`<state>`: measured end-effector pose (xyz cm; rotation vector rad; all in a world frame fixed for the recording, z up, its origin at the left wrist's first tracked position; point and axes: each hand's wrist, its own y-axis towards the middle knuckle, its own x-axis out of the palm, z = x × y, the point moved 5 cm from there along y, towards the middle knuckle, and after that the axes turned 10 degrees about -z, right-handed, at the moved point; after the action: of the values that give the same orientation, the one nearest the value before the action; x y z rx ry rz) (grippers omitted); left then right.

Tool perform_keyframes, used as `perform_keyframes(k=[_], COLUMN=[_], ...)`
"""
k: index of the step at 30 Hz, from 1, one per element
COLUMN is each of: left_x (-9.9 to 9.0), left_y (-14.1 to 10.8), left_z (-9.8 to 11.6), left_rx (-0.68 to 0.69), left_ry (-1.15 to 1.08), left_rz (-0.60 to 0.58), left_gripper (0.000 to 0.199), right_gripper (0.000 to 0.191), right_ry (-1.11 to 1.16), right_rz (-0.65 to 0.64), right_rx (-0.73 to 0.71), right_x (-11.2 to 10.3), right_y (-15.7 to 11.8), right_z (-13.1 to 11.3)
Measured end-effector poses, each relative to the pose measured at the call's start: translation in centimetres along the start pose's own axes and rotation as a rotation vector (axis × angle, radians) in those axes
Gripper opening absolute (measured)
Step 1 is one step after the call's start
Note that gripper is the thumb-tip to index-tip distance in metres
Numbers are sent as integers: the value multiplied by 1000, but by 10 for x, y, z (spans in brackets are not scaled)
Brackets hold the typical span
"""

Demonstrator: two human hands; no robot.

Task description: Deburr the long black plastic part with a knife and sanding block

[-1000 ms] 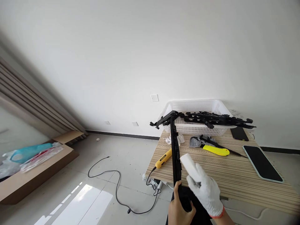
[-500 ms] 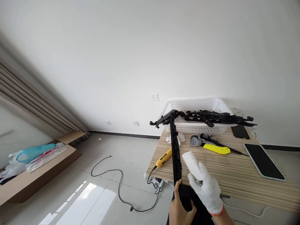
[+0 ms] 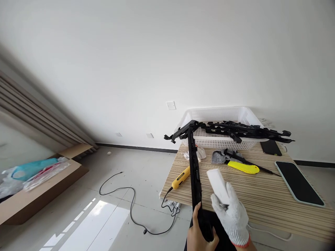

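Note:
My left hand (image 3: 200,232), bare, is closed around the lower end of a long black plastic trim strip (image 3: 194,167). The strip stands up in front of the table, and its top end meets other black strips at the basket. My right hand (image 3: 232,212) wears a white knitted glove with an orange cuff edge. Its fingers grip a white rectangular block (image 3: 217,184), just right of the strip and apart from it. Something small and dark shows under the block, between the fingers; I cannot make it out.
On the striped table (image 3: 251,195) lie a yellow corded tool (image 3: 180,178), a yellow-handled tool (image 3: 243,167), a grey cloth (image 3: 218,157) and a phone (image 3: 299,183). Black parts (image 3: 240,130) fill a white basket (image 3: 217,143). A black cable (image 3: 133,205) trails on the floor, with a cardboard box (image 3: 49,190) left.
The view has shifted slightly. My right hand has moved a little to the right with the white block, widening the gap to the black strip. My left hand keeps its hold.

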<state>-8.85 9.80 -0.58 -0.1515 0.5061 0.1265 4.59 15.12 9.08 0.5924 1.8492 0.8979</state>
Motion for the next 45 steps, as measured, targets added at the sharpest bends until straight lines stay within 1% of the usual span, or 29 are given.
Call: perform_keyframes(k=[1,2,5,6,9,15,19,22,24,28,29,30,33,34,35,37,38,39,40,42,43,44,45], left_x=[0,1,0,0,0,0,-4,-9,-14,-20,-19,-19,-14,-13,-12,-11,-10,-10,-10,-10,-10,-10,-10], left_y=[0,0,0,0,1,3,1,-1,-4,-9,-10,-11,-15,-16,-17,-19,-19,-20,-20,-20,-19,-18,-17], left_z=[-2,-3,-6,-6,-5,4,13,20,24,26,25,24,23,22,21,18,17,15,14,12,12,11,10], left_rx=[1,5,20,24,28,38,45,39,37,30,30,37,80,91,94,81,73,65,63,67,68,70,72], left_ry=[5,13,42,48,43,-10,-99,-146,-158,-175,-186,-197,-227,-230,-229,-224,-221,-217,-213,-207,-204,-202,-200], left_rz=[9,23,76,87,97,110,159,193,217,231,228,226,220,218,217,214,212,212,217,235,243,248,249], left_gripper=[85,86,86,86,88,89,89,88,87,86,87,87,89,90,89,87,86,86,86,87,88,88,88], right_gripper=[81,82,85,85,86,94,95,93,88,72,69,66,57,56,56,62,65,66,66,65,65,67,68], right_ry=[-5,-9,-7,-11,-30,-51,-63,-53,-14,138,191,246,359,366,359,325,311,303,294,248,211,169,130], right_rz=[-6,-11,-17,-27,-55,-1,-17,-33,-56,-193,-228,-261,-337,-348,-347,-299,-275,-262,-254,-234,-209,-173,-142], right_rx=[32,33,-61,-59,19,-21,-24,-9,15,138,148,116,-117,-131,-79,133,195,179,92,-132,-195,-208,-182], right_x=[0,1,1,2,4,2,3,3,5,10,11,11,6,4,2,-3,-5,-6,-6,-7,-7,-7,-7], right_y=[0,-1,-3,-4,-4,-2,-3,-2,0,4,3,2,-2,-2,0,3,5,6,7,6,4,3,2], right_z=[1,1,-3,-2,2,-1,-2,-1,1,8,10,10,4,6,11,26,31,31,28,17,13,12,12])
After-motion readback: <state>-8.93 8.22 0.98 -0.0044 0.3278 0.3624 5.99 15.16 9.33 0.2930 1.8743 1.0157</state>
